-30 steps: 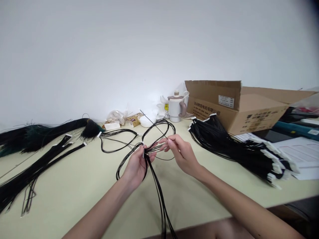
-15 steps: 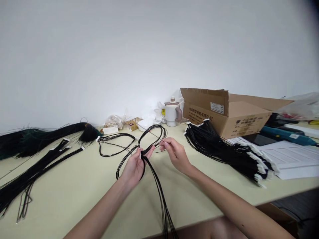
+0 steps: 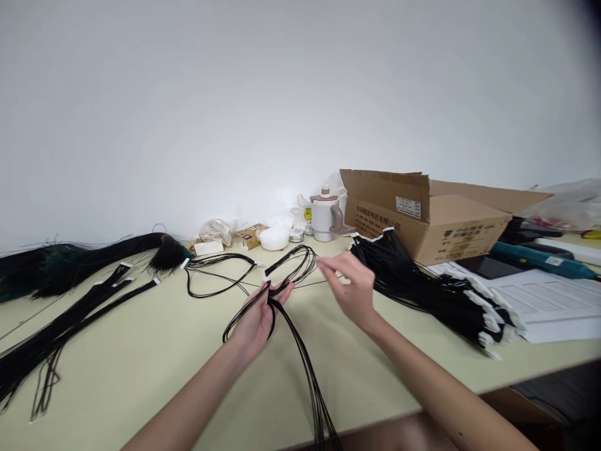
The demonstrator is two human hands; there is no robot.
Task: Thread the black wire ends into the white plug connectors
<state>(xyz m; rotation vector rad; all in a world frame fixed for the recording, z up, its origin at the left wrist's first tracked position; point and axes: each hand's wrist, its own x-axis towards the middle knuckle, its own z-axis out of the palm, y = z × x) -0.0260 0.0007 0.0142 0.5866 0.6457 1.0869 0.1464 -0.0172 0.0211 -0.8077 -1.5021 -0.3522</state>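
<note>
A bundle of thin black wires is looped in my left hand, whose fingers and thumb close around its middle. One end of the bundle hangs down past the table's front edge, and a loop rises above the fingers with a white connector beside it. My right hand is at the right side of that loop, thumb and forefinger pinched on a black wire; the fingertips are slightly blurred. Behind my left hand, another looped wire harness lies on the table.
Black wire bundles with white connectors lie at the left. More harnesses are piled at the right, beside papers and an open cardboard box. A lidded mug and a white bowl stand near the wall.
My right hand has moved rightward, away from my left hand. The upper loop of wires has spread and tilted to the right. My left hand stays closed on the bundle.
</note>
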